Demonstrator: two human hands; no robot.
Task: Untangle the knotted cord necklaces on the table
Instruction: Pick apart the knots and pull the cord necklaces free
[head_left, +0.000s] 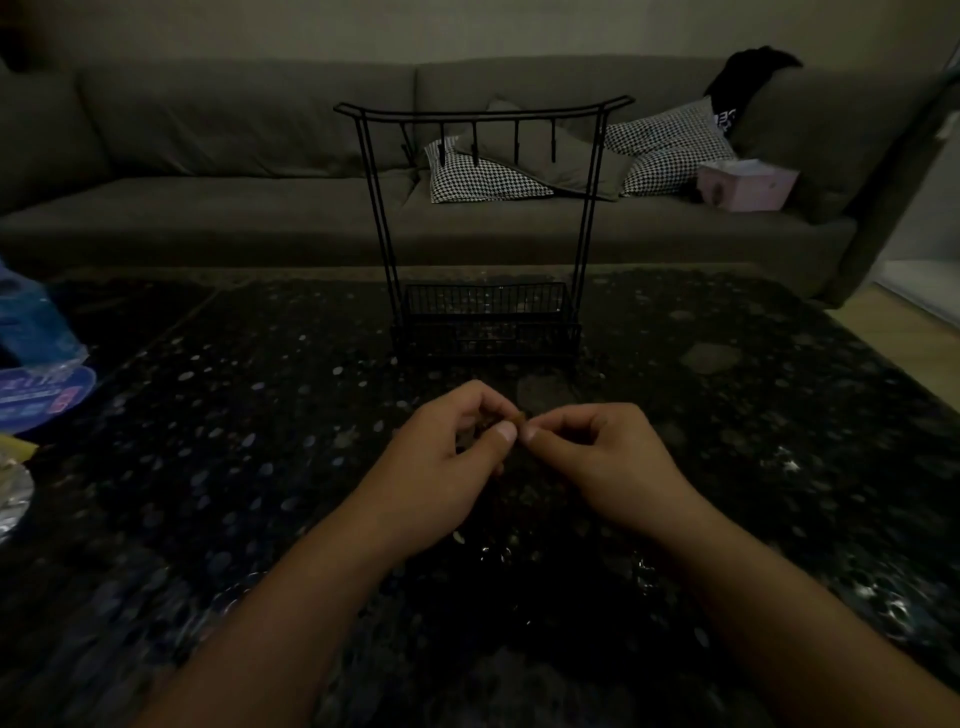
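Observation:
Both my hands meet above the middle of the dark speckled table (208, 415). My left hand (447, 447) pinches a small brownish knot of cord necklace (519, 418) between thumb and forefinger. My right hand (602, 457) pinches the same knot from the other side, thumb tips almost touching. Dark cord hangs down between my wrists to the table (498, 499), hard to make out in the dim light. Small shiny pieces (493, 551) lie on the table under my forearms.
A black wire jewellery stand (483, 218) with hooks and a basket base stands just beyond my hands. Blue packaging (36, 364) and a foil item (10, 499) sit at the left edge. A grey sofa (208, 156) with checked cushions and a pink box (743, 184) is behind.

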